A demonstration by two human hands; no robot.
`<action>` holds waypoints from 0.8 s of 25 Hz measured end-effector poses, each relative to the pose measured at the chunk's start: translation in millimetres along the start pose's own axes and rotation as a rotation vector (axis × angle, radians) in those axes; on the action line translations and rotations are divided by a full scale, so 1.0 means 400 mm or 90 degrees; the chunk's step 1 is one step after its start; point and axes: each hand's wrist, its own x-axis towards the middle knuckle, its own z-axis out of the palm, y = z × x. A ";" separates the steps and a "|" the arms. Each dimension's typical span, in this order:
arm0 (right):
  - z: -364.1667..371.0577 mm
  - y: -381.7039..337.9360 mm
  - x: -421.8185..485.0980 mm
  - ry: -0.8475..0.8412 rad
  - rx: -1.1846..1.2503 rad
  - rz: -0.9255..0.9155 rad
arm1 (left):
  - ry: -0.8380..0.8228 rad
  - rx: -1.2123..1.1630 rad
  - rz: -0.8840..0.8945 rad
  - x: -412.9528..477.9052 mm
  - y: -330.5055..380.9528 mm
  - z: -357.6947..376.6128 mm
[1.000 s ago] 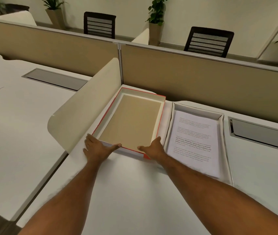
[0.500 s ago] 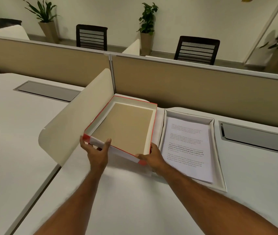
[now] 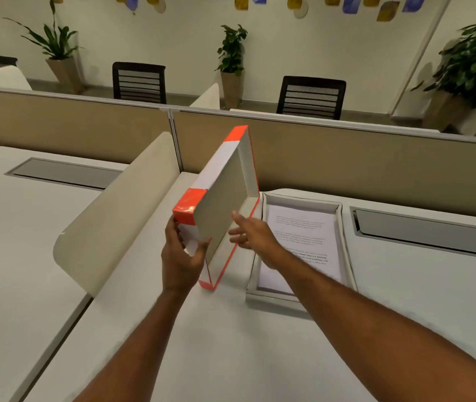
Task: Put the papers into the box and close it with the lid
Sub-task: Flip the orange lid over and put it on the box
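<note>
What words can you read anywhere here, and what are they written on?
Top sheet of the papers in the box: several paragraphs of print, some lines bolder, all too small and blurred to read.
Lid, held tilted by the left hand with the right hand by its inner face: no words, only orange and white panels.
Coloured shapes on the wall: no readable writing.

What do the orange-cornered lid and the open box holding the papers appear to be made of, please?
The lid looks like rigid cardboard: glossy orange and white outside, matte beige inside, with thin, crisply folded walls. The box seems to be matching matte pale board, with thin upright walls. The papers are plain white printed sheets.
</note>
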 end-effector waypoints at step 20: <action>-0.143 -0.175 -0.095 0.026 0.432 -0.110 | -0.268 -0.432 -0.610 -0.030 -0.099 0.020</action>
